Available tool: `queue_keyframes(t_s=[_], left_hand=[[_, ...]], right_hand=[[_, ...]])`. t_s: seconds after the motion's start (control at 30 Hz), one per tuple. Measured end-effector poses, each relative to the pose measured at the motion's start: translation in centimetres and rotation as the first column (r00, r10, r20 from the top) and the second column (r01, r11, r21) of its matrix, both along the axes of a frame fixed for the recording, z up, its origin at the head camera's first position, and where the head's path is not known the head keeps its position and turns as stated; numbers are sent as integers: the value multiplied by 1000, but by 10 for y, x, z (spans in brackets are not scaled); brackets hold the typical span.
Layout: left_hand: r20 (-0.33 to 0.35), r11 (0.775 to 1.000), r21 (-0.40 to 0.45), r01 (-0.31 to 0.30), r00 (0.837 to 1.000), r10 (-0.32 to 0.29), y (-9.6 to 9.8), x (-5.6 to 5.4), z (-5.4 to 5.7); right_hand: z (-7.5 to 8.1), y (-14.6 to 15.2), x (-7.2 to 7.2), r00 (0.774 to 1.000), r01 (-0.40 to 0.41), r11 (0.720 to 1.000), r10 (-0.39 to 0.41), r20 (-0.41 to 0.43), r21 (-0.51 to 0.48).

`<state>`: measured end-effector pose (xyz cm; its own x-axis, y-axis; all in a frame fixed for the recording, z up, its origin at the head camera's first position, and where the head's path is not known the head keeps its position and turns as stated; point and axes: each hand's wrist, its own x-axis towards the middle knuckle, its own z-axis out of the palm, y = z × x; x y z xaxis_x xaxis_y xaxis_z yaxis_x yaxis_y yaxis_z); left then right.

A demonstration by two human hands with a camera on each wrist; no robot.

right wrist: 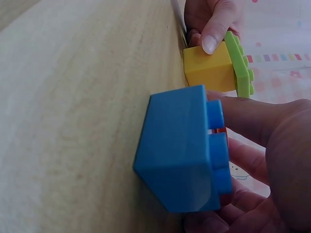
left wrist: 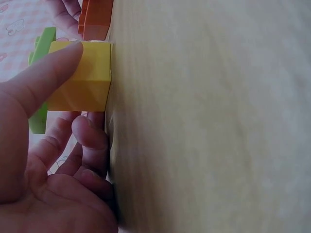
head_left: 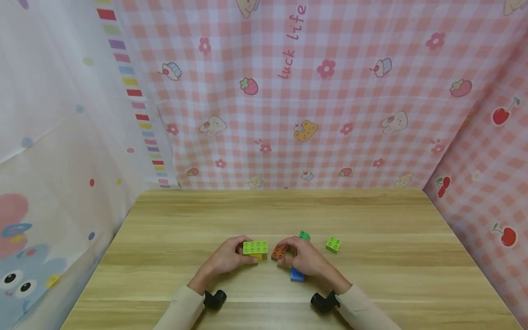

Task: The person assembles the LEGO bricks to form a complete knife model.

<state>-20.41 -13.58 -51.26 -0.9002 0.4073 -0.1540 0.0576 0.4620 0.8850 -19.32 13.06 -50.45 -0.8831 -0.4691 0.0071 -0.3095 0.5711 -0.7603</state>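
Note:
My left hand (head_left: pixel 226 257) grips a yellow block (left wrist: pixel 95 73), its thumb lying on one side. A long lime-green studded plate (head_left: pixel 255 247) sits on top of the yellow block and overhangs it. In the left wrist view the yellow block's underside is at the tabletop. Just right of this stack, my right hand (head_left: pixel 306 257) pinches an orange-brown four-stud brick (head_left: pixel 278 252) between thumb and fingers. A blue brick (right wrist: pixel 175 131) stands on the table beneath the right hand and is partly hidden by it in the head view.
A green brick (head_left: pixel 304 235) lies beyond the right hand, partly covered by it. Further right is a small lime-green four-stud brick (head_left: pixel 333 244). The wooden table (head_left: pixel 206 211) ends at a checked curtain (head_left: pixel 350 105) behind, with cloth along both sides.

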Motion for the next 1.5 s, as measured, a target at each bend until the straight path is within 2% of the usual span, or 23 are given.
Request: queue_keyframes(t_s=[0.6, 1.0, 1.27, 1.5], left_hand=[[16, 999, 30, 11, 1000, -11, 0, 1, 3], [27, 999, 51, 7, 1000, -9, -1, 1, 0], [20, 999, 51, 10, 1000, -11, 0, 4, 3], [16, 998, 53, 14, 1000, -14, 0, 3, 2]], right_hand=[[-1, -2, 0, 1000, 9, 1000, -9, 0, 3], [-2, -4, 0, 999, -6, 1000, 6, -41, 5], [-1, -6, 1, 999, -3, 1000, 4, -54, 16], [2, -5, 2, 1000, 15, 1000, -15, -24, 0]])
